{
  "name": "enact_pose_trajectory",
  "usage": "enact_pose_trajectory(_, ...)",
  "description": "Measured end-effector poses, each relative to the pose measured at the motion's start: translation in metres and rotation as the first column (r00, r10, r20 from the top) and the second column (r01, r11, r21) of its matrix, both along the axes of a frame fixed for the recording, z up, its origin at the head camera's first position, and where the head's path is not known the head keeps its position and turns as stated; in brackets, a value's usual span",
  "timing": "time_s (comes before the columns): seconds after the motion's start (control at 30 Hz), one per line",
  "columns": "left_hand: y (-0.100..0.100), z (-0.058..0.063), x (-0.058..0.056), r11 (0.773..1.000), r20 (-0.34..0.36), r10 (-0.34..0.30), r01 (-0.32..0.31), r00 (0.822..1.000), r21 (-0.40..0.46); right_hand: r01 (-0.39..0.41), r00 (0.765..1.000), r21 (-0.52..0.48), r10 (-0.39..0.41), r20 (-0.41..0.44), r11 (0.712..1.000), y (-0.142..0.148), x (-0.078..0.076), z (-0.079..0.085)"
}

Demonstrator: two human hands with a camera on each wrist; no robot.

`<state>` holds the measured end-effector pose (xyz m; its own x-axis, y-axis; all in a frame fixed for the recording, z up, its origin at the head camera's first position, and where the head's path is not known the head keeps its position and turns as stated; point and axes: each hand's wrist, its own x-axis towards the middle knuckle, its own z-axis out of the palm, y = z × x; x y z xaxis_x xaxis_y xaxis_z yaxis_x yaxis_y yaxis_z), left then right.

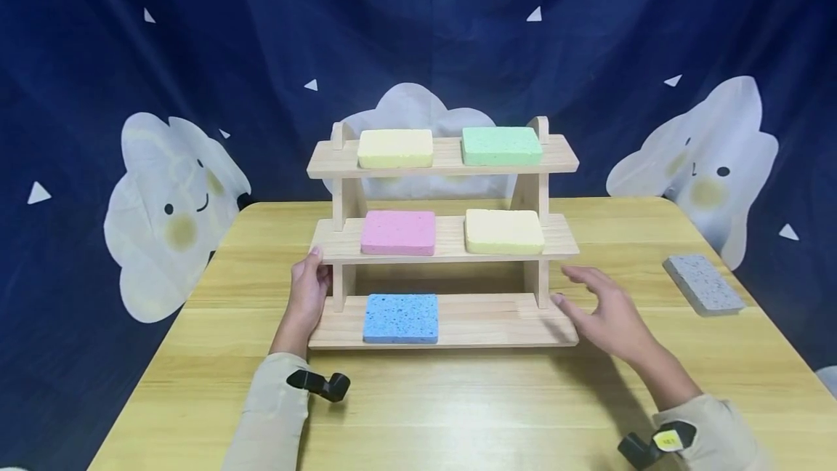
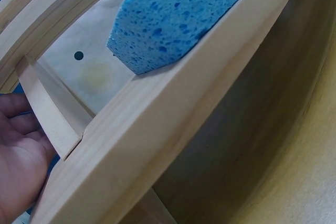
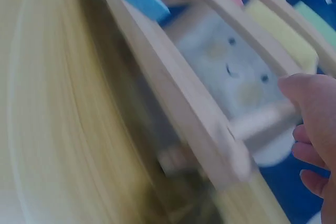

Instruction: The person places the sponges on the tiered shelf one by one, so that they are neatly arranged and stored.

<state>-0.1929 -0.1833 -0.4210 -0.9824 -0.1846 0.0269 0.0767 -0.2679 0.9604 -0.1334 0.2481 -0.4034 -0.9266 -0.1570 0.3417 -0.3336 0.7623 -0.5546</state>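
Observation:
A three-tier wooden display rack stands on the table. My left hand grips its left end, thumb at the middle shelf's edge and fingers bent beneath. My right hand is beside the rack's right end, thumb and fingers spread with nothing between them. On the bottom shelf, left of centre, lies a speckled blue sponge. The middle shelf bears a pink sponge and a pale yellow sponge. Up top are another yellow sponge and a green sponge.
A grey speckled sponge lies by the table's right edge, beyond my right hand. Behind the wooden table hangs a dark blue curtain with cloud faces and small white triangles. Both wrists wear black camera straps.

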Motion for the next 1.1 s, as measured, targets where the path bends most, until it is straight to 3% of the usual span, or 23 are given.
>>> enact_pose_trajectory(0.23,-0.004,-0.001,0.001,1.000,-0.016,-0.008,0.008,1.000,0.007,0.127,0.991,-0.006,-0.127,0.040,0.992,0.039,-0.005,-0.007)
enact_pose_trajectory(0.43,-0.002,0.000,0.000,1.000,-0.004,0.011,-0.011,1.000,0.011,0.245,0.963,0.012,-0.245,0.110,0.969,0.073,-0.007,-0.014)
enact_pose_trajectory(0.63,-0.001,-0.001,0.000,1.000,0.011,0.014,-0.014,1.000,0.012,0.352,0.925,-0.002,-0.347,0.153,0.936,0.107,-0.011,-0.021)
enact_pose_trajectory(0.87,0.000,-0.002,-0.001,1.000,0.004,0.007,-0.007,1.000,0.006,0.490,0.857,0.058,-0.492,0.154,0.870,0.143,-0.015,-0.025)
enact_pose_trajectory(1.1,0.000,-0.002,-0.001,1.000,-0.014,-0.003,0.003,1.000,-0.003,0.565,0.800,0.080,-0.569,0.192,0.821,0.172,-0.014,-0.030)
